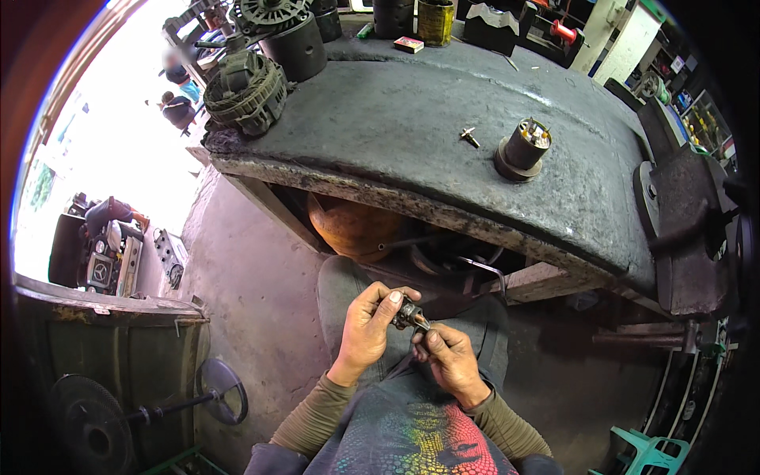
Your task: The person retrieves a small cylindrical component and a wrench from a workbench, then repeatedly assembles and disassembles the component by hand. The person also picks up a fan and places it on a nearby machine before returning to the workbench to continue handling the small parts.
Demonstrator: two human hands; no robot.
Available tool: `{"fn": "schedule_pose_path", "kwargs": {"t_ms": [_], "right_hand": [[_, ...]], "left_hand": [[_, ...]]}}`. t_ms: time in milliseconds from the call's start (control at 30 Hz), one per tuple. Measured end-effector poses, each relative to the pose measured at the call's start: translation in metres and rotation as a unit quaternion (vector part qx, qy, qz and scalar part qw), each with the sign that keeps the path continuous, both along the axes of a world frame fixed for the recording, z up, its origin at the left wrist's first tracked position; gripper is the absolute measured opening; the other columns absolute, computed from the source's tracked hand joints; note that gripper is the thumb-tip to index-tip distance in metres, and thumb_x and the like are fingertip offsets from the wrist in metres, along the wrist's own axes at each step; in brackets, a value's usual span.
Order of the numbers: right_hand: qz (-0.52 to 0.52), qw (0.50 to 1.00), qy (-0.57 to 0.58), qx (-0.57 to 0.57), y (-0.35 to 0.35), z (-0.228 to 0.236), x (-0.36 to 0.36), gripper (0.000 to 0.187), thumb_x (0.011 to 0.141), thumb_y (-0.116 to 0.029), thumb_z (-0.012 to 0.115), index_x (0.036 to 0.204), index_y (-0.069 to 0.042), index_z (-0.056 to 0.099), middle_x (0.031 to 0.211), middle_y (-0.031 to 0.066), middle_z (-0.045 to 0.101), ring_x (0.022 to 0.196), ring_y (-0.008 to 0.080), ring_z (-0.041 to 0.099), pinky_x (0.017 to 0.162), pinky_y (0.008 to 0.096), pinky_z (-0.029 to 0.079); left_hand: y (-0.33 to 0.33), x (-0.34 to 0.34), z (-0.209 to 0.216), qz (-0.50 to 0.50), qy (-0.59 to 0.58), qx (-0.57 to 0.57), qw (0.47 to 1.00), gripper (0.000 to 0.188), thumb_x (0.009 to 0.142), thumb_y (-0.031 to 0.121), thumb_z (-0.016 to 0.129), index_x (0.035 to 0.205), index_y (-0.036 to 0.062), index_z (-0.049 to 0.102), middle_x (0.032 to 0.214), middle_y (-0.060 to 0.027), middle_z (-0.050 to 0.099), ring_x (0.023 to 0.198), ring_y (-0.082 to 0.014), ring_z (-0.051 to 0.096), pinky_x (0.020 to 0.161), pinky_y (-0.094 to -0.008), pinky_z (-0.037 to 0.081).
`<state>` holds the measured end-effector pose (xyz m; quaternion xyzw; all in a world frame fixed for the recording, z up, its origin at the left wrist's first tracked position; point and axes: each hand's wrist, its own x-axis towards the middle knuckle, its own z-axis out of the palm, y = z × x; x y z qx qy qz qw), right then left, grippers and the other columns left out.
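Observation:
Above my lap, my left hand (369,323) is closed round a small dark cylindrical part (406,314) with copper colour showing at its open end. The fingers of my right hand (451,362) are pinched together at that end, on a small shiny metal piece (423,324); its exact kind is too small to make out. On the workbench (380,119) in front of me stands a dark round cup-shaped part (525,150) with brass-coloured bits in its top. A small metal fitting (470,138) lies to its left.
An alternator (247,93) sits at the bench's left corner, near dark cylinders. A yellow tin (435,22) and a matchbox (408,44) are at the back. A black vise (689,229) stands at right, a green stool (649,451) below it. An orange rounded object (352,226) lies under the bench.

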<state>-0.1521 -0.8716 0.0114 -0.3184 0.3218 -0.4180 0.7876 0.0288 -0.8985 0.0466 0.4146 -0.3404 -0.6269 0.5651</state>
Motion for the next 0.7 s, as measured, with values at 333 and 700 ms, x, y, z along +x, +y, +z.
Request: {"fn": "schedule_pose_path", "kwargs": {"t_ms": [333,700], "right_hand": [[0.069,0.984,-0.114,0.122,0.017,-0.003,0.006,0.037,0.107,-0.035,0.055,0.107,0.001,0.066,0.091,0.0060,0.066,0.084,0.0159,0.065,0.083,0.0312,0.055],[0.343,0.438,0.510,-0.656,-0.066,0.093,-0.021,0.013,0.075,-0.031,0.072,0.078,-0.018,0.074,0.083,-0.0027,0.063,0.094,0.0202,0.059,0.087,0.0361,0.043]], "left_hand": [[0.008,-0.013,-0.010,0.046,-0.160,-0.090,0.982,0.024,0.110,0.020,0.051,0.097,0.0008,0.055,0.100,-0.0074,0.068,0.075,-0.0064,0.063,0.064,-0.0223,0.050],[0.010,-0.003,-0.052,-0.260,-0.507,-0.056,0.820,0.022,0.092,0.022,0.063,0.088,0.0001,0.063,0.086,-0.0249,0.070,0.078,-0.0467,0.066,0.071,-0.0533,0.052]]}}
